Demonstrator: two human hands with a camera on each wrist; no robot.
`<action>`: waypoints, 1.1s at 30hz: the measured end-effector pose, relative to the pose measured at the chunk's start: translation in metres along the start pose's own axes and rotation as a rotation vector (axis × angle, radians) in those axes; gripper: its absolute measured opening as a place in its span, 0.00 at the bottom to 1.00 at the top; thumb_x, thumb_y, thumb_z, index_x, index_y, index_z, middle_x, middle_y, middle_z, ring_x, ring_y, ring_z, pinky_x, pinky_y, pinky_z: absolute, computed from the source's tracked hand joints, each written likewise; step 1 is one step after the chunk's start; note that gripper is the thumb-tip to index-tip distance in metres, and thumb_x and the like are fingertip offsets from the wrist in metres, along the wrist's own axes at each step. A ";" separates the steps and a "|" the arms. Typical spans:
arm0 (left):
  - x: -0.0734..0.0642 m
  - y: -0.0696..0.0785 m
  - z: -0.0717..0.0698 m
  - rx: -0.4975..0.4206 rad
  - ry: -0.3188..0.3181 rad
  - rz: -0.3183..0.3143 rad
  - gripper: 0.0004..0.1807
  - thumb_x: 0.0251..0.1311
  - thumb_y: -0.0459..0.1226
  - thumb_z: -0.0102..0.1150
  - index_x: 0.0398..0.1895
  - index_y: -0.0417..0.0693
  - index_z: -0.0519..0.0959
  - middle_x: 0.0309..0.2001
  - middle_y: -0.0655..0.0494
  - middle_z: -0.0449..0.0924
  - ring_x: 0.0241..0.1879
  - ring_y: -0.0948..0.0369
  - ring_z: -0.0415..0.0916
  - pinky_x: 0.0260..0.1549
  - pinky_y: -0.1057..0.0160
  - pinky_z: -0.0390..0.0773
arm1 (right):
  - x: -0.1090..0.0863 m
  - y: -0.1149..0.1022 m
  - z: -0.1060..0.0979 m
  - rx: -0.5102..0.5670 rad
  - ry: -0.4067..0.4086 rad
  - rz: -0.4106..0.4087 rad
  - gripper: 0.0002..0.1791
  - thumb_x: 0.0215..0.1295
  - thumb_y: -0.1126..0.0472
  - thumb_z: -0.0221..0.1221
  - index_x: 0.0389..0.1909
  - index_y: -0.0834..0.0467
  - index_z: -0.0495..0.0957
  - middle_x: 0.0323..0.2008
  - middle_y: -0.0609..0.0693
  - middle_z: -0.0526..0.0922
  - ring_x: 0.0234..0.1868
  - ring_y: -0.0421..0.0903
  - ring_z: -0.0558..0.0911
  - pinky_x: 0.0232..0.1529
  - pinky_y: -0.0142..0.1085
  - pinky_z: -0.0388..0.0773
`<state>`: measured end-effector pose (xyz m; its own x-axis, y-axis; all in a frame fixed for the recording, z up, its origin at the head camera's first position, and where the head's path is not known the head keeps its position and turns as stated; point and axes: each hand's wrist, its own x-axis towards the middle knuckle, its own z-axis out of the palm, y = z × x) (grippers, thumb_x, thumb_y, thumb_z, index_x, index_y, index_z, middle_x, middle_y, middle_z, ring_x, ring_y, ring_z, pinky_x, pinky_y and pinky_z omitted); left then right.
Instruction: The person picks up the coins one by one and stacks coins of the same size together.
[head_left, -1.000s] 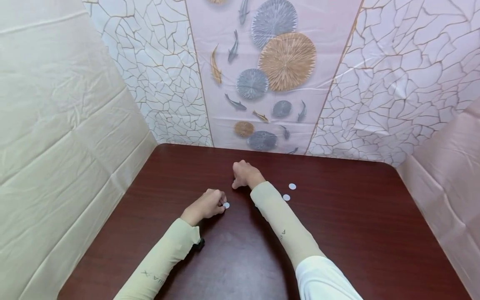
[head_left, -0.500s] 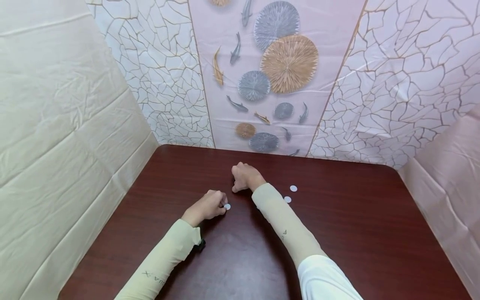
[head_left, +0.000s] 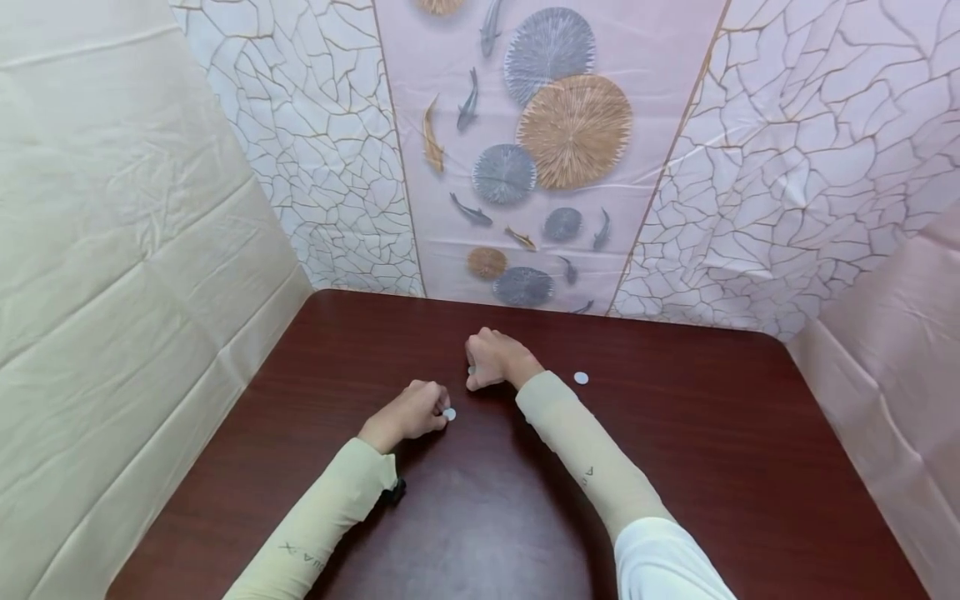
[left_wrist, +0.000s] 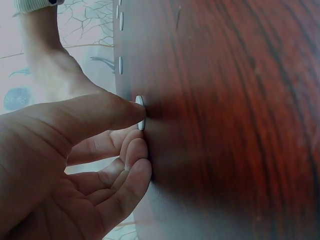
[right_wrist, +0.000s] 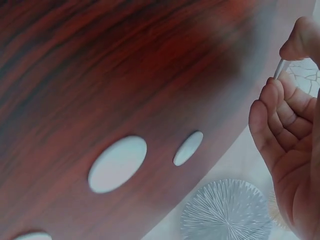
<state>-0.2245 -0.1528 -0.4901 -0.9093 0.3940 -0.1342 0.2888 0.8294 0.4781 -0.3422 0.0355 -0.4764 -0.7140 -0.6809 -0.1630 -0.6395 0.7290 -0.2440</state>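
My left hand (head_left: 408, 412) is low over the table, thumb and fingertips at a small white round disc (head_left: 450, 414). Up close in the left wrist view, the thumb lies against that disc (left_wrist: 140, 113), with the forefinger curled at its other side. Farther back and to the right, my right hand (head_left: 495, 358) pinches another white disc (right_wrist: 280, 69) between thumb and finger, edge-on in the right wrist view. More white discs lie flat on the tabletop, a larger-looking one (right_wrist: 118, 164) and one beyond it (right_wrist: 188, 148).
The dark red-brown table (head_left: 712, 467) has rounded far corners. One loose disc (head_left: 581, 378) lies right of the right wrist. A patterned cloth (head_left: 525, 167) hangs behind the table, with pale cloth walls (head_left: 135, 317) at the sides.
The right hand has turned slightly and its forearm has shifted right, covering one of the two loose discs in the head view. The left hand stays nearly still at its disc.
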 end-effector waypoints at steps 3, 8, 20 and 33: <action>-0.001 0.001 -0.002 -0.002 -0.003 -0.005 0.05 0.64 0.30 0.70 0.40 0.42 0.84 0.41 0.50 0.88 0.46 0.57 0.86 0.46 0.58 0.86 | -0.005 -0.001 -0.003 -0.001 0.009 -0.020 0.09 0.55 0.54 0.71 0.28 0.50 0.80 0.26 0.44 0.82 0.27 0.41 0.80 0.32 0.35 0.78; -0.001 -0.001 -0.003 0.009 0.000 0.015 0.05 0.64 0.30 0.69 0.41 0.41 0.84 0.42 0.50 0.89 0.46 0.56 0.87 0.46 0.59 0.86 | -0.012 -0.005 -0.006 -0.001 0.028 -0.049 0.10 0.55 0.53 0.71 0.28 0.50 0.80 0.26 0.44 0.82 0.27 0.41 0.80 0.31 0.34 0.78; 0.000 -0.004 -0.005 0.012 0.016 0.048 0.04 0.62 0.29 0.70 0.37 0.42 0.84 0.39 0.50 0.89 0.43 0.57 0.87 0.44 0.59 0.86 | -0.029 -0.019 -0.007 0.008 0.054 -0.162 0.09 0.53 0.55 0.71 0.29 0.52 0.81 0.27 0.44 0.83 0.25 0.39 0.79 0.30 0.31 0.76; -0.002 0.001 -0.003 -0.019 -0.001 0.031 0.03 0.63 0.30 0.69 0.39 0.42 0.85 0.41 0.49 0.89 0.47 0.55 0.88 0.46 0.58 0.86 | -0.039 -0.033 0.010 0.020 0.065 -0.202 0.11 0.50 0.54 0.74 0.29 0.52 0.82 0.27 0.43 0.84 0.25 0.37 0.79 0.30 0.29 0.78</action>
<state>-0.2235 -0.1541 -0.4871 -0.8997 0.4195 -0.1204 0.3107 0.8093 0.4984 -0.2905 0.0372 -0.4716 -0.5893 -0.8065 -0.0474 -0.7661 0.5765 -0.2842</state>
